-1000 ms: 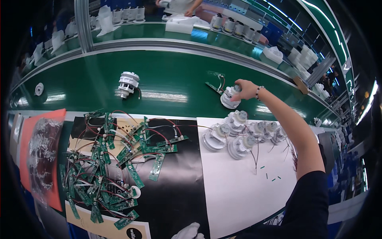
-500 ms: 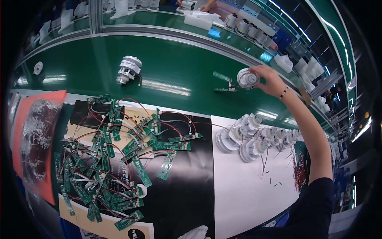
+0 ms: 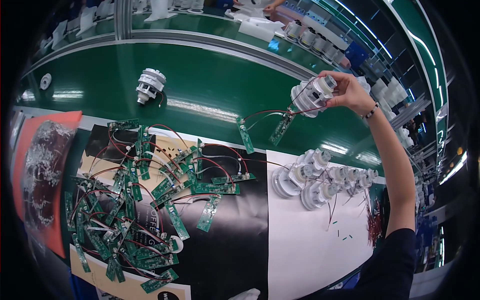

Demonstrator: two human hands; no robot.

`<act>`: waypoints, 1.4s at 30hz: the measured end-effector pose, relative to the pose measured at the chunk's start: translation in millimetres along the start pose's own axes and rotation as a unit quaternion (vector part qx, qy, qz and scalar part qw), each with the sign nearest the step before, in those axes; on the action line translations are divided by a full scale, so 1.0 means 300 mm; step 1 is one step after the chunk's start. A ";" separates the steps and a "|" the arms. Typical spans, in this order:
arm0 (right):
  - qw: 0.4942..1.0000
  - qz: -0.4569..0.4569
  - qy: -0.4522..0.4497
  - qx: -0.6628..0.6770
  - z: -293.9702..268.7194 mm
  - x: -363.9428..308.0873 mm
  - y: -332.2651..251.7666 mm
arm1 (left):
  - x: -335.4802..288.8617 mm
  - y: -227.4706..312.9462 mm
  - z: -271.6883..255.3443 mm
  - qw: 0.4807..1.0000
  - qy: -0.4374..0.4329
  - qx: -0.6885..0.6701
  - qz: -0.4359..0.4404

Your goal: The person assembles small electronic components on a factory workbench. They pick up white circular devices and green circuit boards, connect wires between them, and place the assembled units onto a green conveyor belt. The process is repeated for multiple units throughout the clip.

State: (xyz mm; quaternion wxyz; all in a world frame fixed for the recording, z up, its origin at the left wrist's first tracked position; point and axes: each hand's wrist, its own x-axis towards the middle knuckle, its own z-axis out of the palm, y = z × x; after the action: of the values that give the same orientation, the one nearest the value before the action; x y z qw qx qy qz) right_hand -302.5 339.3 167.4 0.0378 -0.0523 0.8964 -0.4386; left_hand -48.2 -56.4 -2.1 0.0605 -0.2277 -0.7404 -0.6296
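At the upper right, my right hand (image 3: 349,92) is closed around a white motor assembly (image 3: 311,96) with a silvery round end. The motor is raised over the green surface. Red and white wires lead from it toward two narrow green circuit boards, one board (image 3: 245,137) farther left and another board (image 3: 281,130) close below the motor. My left hand is not in view. Below my right hand, several similar white motors (image 3: 286,180) stand on white paper.
Tangled circuit boards (image 3: 132,200) with wires cover the left mat. A clear bag (image 3: 42,170) on orange material lies far left. Another motor (image 3: 150,85) and a white ring (image 3: 45,81) sit on the green belt (image 3: 215,75). Red wires (image 3: 374,225) lie right.
My right hand has turned the motor so its silvery end points up and right. The attached boards now hang lower and farther apart. The loose motor and ring appear slightly farther left.
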 end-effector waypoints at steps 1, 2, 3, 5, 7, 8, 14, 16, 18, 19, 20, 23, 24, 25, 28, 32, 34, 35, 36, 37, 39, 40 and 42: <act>1.000 -0.003 0.004 -0.015 0.003 0.008 0.011 | -0.001 -0.001 0.001 1.000 0.000 -0.004 -0.003; 1.000 -0.006 0.007 -0.030 0.008 0.017 0.024 | -0.003 -0.001 0.001 1.000 0.001 -0.007 -0.006; 0.999 0.003 0.037 -0.034 0.016 0.024 0.059 | -0.001 0.001 -0.001 1.000 -0.002 -0.004 -0.004; 0.994 0.021 0.095 -0.040 0.047 0.041 0.180 | 0.005 0.005 -0.006 1.000 -0.005 0.005 0.001; 0.973 0.090 0.116 -0.176 0.056 0.031 0.288 | 0.008 0.004 -0.007 1.000 -0.006 -0.006 0.009; 0.962 0.114 0.110 -0.221 0.058 0.023 0.337 | 0.007 0.004 -0.006 1.000 -0.004 -0.008 0.012; 0.771 0.203 0.018 -0.604 0.080 0.139 0.260 | -0.005 -0.007 -0.019 0.998 -0.042 -0.032 -0.036; 0.784 0.066 0.101 -0.609 0.318 0.318 -0.078 | -0.003 -0.008 -0.020 0.995 -0.049 -0.025 -0.088; 0.779 -0.238 0.093 -0.573 0.412 0.540 -0.155 | 0.014 0.022 -0.028 0.996 0.007 -0.010 -0.089; 0.771 -0.280 0.062 -0.569 0.586 0.602 -0.286 | 0.021 0.056 -0.018 0.992 0.051 0.021 -0.113; 0.725 -0.391 0.093 -0.559 0.690 0.717 -0.283 | 0.027 0.072 -0.016 0.987 0.085 0.043 -0.127; 0.728 -0.329 0.043 -0.600 0.940 0.904 -0.314 | -0.047 -0.046 -0.002 0.901 -0.064 -0.257 -0.343; 0.755 -0.274 0.004 -0.595 1.004 0.932 -0.321 | -0.020 -0.036 -0.021 0.707 -0.024 -0.393 -0.588; 0.834 -0.241 0.012 -0.495 1.053 0.988 -0.270 | -0.009 -0.045 -0.022 0.776 -0.021 -0.336 -0.533; 0.821 -0.345 0.077 -0.448 1.087 1.013 -0.221 | -0.012 -0.041 -0.028 0.963 0.005 -0.072 -0.259; 0.792 -0.359 0.055 -0.491 0.977 0.901 -0.170 | -0.016 -0.031 -0.018 0.977 0.027 -0.020 -0.210; 0.793 -0.366 0.023 -0.487 0.878 0.826 -0.139 | -0.020 -0.025 -0.012 0.982 0.038 0.004 -0.185; 0.796 -0.380 0.026 -0.469 0.830 0.780 -0.145 | -0.024 -0.017 -0.006 0.984 0.046 0.016 -0.174; 0.808 -0.371 0.042 -0.456 0.777 0.716 -0.173 | -0.024 -0.008 -0.009 0.985 0.054 0.026 -0.163; 0.818 -0.375 0.064 -0.432 0.739 0.638 -0.220 | -0.025 0.004 -0.005 0.984 0.065 0.036 -0.163; 0.842 -0.388 0.103 -0.362 0.664 0.475 -0.303 | -0.012 0.048 -0.015 0.979 0.087 0.041 -0.181; 0.840 -0.414 0.108 -0.335 0.630 0.377 -0.349 | -0.014 0.057 -0.013 0.980 0.113 0.043 -0.155; 0.874 -0.393 -0.002 -0.287 0.529 0.132 -0.428 | -0.009 0.031 -0.041 0.986 0.130 0.002 -0.102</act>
State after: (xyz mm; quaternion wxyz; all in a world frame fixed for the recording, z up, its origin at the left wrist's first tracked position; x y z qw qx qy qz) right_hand -316.1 131.9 170.8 -0.1526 -0.4093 0.8884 -0.1411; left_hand -44.4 -67.9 7.7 0.0921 -0.0675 -0.7467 -0.6553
